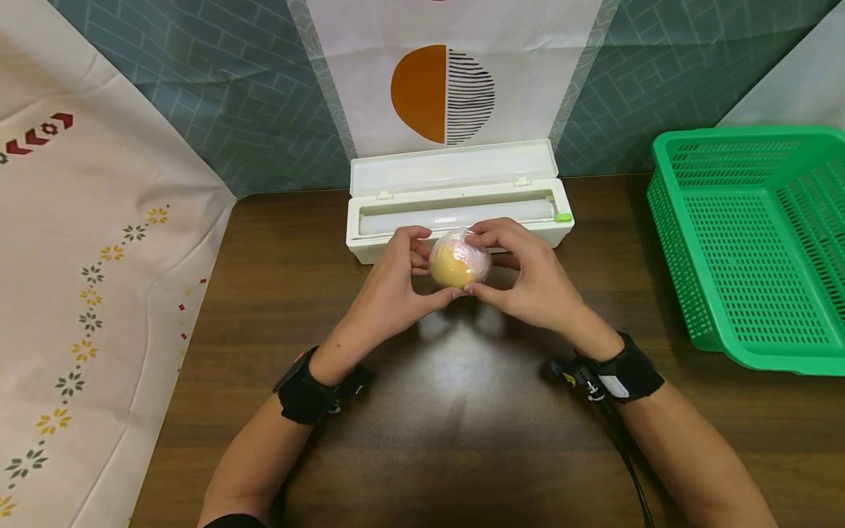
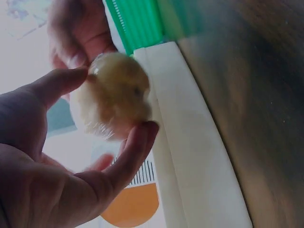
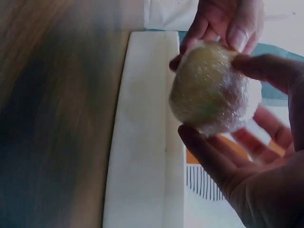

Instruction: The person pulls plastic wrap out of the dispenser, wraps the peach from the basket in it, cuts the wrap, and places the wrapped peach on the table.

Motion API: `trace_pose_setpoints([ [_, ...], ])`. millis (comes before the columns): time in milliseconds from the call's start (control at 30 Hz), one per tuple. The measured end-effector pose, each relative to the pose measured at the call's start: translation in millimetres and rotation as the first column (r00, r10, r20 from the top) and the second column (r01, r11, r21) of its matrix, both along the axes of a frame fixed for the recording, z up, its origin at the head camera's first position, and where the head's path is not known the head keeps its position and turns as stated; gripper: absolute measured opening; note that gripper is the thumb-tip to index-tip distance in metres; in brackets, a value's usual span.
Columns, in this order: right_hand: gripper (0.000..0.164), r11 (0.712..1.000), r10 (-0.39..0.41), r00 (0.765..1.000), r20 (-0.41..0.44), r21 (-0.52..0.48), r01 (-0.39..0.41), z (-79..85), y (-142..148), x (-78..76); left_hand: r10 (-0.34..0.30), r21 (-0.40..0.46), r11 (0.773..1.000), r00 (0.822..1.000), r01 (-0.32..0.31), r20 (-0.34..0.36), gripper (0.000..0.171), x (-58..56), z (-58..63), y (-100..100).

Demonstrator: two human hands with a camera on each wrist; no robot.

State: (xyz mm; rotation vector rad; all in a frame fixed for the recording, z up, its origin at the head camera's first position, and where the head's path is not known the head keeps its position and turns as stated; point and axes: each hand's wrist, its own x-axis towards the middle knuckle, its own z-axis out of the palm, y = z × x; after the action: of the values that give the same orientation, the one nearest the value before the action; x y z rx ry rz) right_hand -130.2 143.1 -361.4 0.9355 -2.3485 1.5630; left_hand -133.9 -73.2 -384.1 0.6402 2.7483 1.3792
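Note:
A round yellow and pinkish fruit (image 1: 454, 265), much like an apple, is covered in shiny clear plastic wrap. Both hands hold it up in front of the white dispenser box. My left hand (image 1: 396, 282) has its thumb at the near lower side and its fingers around the left. From the right, my right hand (image 1: 528, 275) grips it with the thumb below and the index finger over the top. In the left wrist view a small dark spot shows on the fruit (image 2: 116, 90). The right wrist view shows wrinkled film over the fruit (image 3: 209, 90).
The white plastic wrap dispenser (image 1: 455, 187) stands with its lid raised, a roll (image 1: 455, 218) inside and a green slider (image 1: 563, 218) at its right end. A green basket (image 1: 733, 352) sits at the right. Patterned cloth (image 1: 119, 242) borders the brown table (image 1: 422, 469).

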Motion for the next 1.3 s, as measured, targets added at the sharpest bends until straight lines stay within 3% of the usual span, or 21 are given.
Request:
trace_pose_setpoints([
  [267, 0.043, 0.984, 0.116, 0.992, -0.049, 0.140, -0.108, -11.7, 6, -7.8, -0.075, -0.152, 0.985, 0.995, 0.084, 0.063, 0.073, -2.5, -3.8, -2],
  [633, 0.044, 0.934, 0.202, 0.978, -0.060, 0.311, -0.174, -52.9, 19, -27.0, -0.089, -0.174, 0.978, 0.985, 0.114, 0.150, 0.056, -8.7, -15.3, -2],
  [900, 0.053, 0.916, 0.212, 0.975, -0.063, 0.359, -0.176, -56.2, 19, -27.0, -0.063, -0.142, 0.985, 0.977, 0.094, 0.205, 0.053, -11.1, -22.4, 0],
  [1300, 0.059, 0.905, 0.204, 0.978, -0.036, 0.389, -0.175, -58.2, 15, -28.2, -0.039, -0.239, 0.967, 0.979, 0.087, 0.200, 0.057, -15.0, -24.3, -6],
])
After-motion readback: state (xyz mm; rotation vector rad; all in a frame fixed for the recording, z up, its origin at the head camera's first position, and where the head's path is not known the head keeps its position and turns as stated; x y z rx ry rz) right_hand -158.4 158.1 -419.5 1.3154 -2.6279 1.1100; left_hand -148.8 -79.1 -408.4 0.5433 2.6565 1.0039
